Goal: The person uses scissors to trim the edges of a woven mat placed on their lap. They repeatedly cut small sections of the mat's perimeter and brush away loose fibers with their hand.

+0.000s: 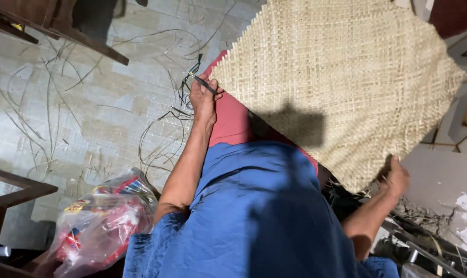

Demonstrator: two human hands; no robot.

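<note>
Holding a thin dark tool [203, 83] between closed fingers, the left hand [203, 100] rests at the left edge of a big woven mat [341, 77] of pale straw-coloured strips. The tool lies slantwise across the fingertips, its near end touching the mat's edge. The mat spreads over the person's lap and reaches far and to the right, covering most of the upper right of the scene; a dark shadow falls on its near part. Under it show a red cloth [232, 121] and, nearer, a blue garment [254, 211]. The right hand [397, 177] grips the mat's near right corner, fingers curled around the edge with the thumb on top. To the left, loose thin strips [164, 128] lie scattered over the pale tiled floor [89, 103], some dark ones just beside the left hand. At the near left, a clear plastic bag [102, 226] with red packets sits by the person's elbow. Dark wooden furniture [63, 31] stands at the far left.
</note>
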